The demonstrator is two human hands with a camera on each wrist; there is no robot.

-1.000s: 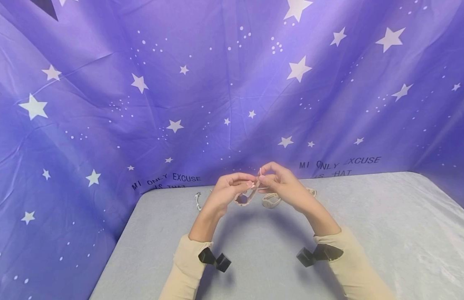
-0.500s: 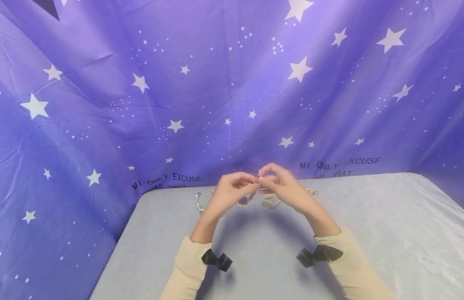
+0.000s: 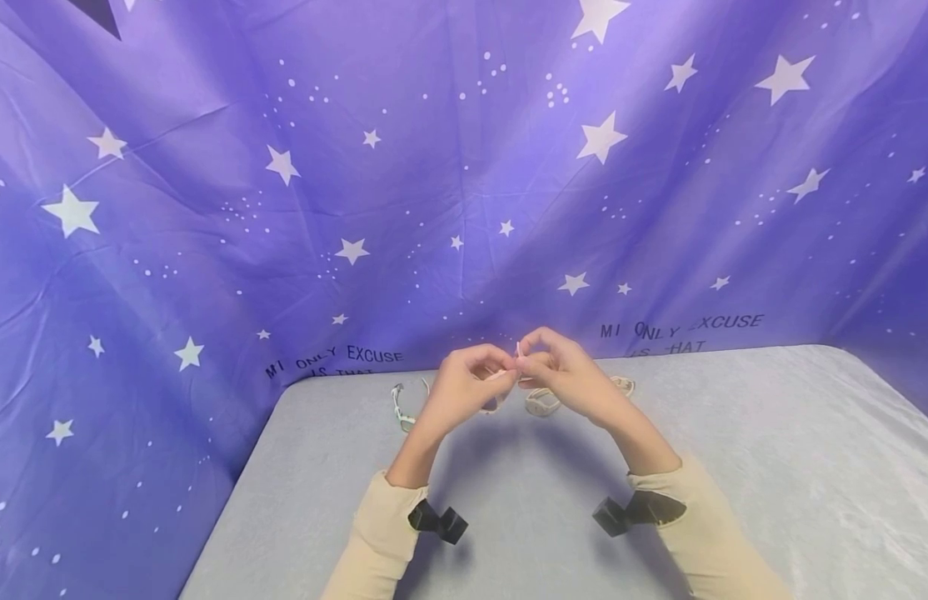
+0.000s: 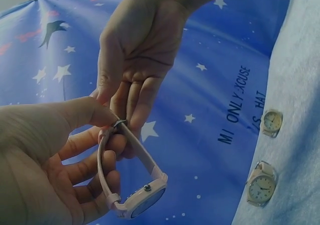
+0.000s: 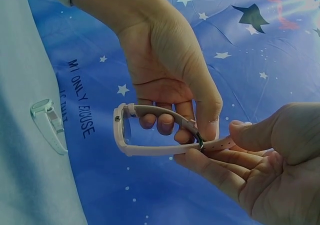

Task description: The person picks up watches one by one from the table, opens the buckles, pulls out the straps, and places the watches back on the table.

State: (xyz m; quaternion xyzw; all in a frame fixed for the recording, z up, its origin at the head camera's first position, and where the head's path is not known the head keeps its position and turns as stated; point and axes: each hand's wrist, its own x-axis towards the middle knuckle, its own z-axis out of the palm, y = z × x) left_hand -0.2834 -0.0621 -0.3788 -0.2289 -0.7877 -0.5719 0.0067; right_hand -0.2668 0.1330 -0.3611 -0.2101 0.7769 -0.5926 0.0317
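A pale pink wristwatch (image 5: 120, 130) hangs in the air between both hands, its strap bent into a loop. In the head view my left hand (image 3: 464, 387) largely covers it. The left thumb and fingers pinch the strap at the metal buckle (image 5: 201, 144). From the other side my right hand (image 3: 565, 371) pinches the holed strap end (image 5: 218, 144), which sticks out past the buckle. Below the fingers, in the left wrist view, the watch case (image 4: 145, 200) shows its crown and a dark face seen edge-on.
Two beige watches, a nearer one (image 4: 261, 189) and a farther one (image 4: 271, 122), lie on the grey cloth-covered table (image 3: 524, 517). A pale green watch (image 5: 47, 122) lies near the left hand's side. Behind the table hangs a purple-blue star-print curtain (image 3: 464, 167).
My left hand has turned slightly and its thumb has moved right, to the buckle, so it hides more of the watch. The right hand stays nearly still, pinching the strap.
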